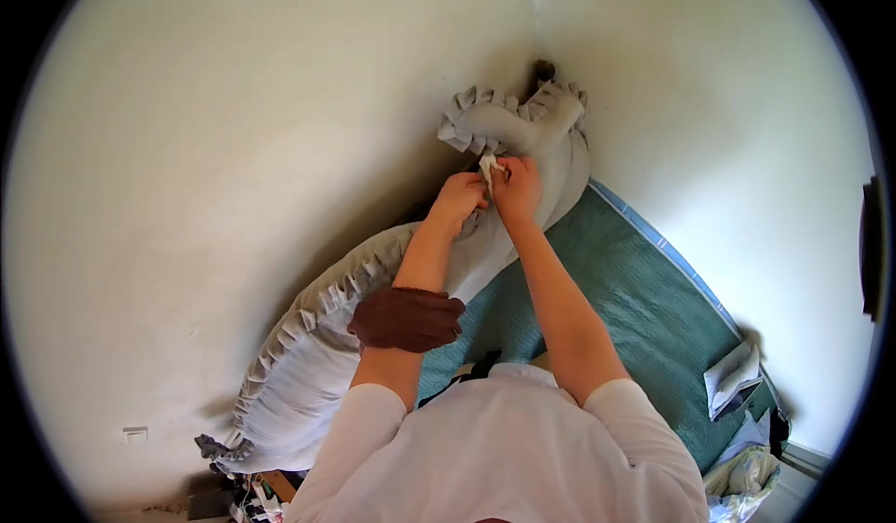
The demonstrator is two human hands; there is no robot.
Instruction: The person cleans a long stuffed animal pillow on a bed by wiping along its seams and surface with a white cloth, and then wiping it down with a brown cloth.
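Up at the far end of a grey ruffled headboard cover [299,402], both my hands are close together. My right hand [516,190] pinches a small crumpled strip of white cloth [488,166]. Closed fingers of my left hand [457,196] meet the same strip from the left, their tips partly hidden. Around them the cover is bunched, its frilled upper corner [499,124] folded over beside the wall. A dark rounded knob [544,70] sticks out above that corner. A brown cloth [406,320] is wrapped around my left forearm.
Right of the headboard lies a bed with a green quilted cover [616,290] and a blue edge [653,238]. Folded grey cloth [733,378] and a plastic bag [744,476] are at its right end. Pale walls [187,150] meet behind the headboard. Assorted items [266,495] sit at lower left.
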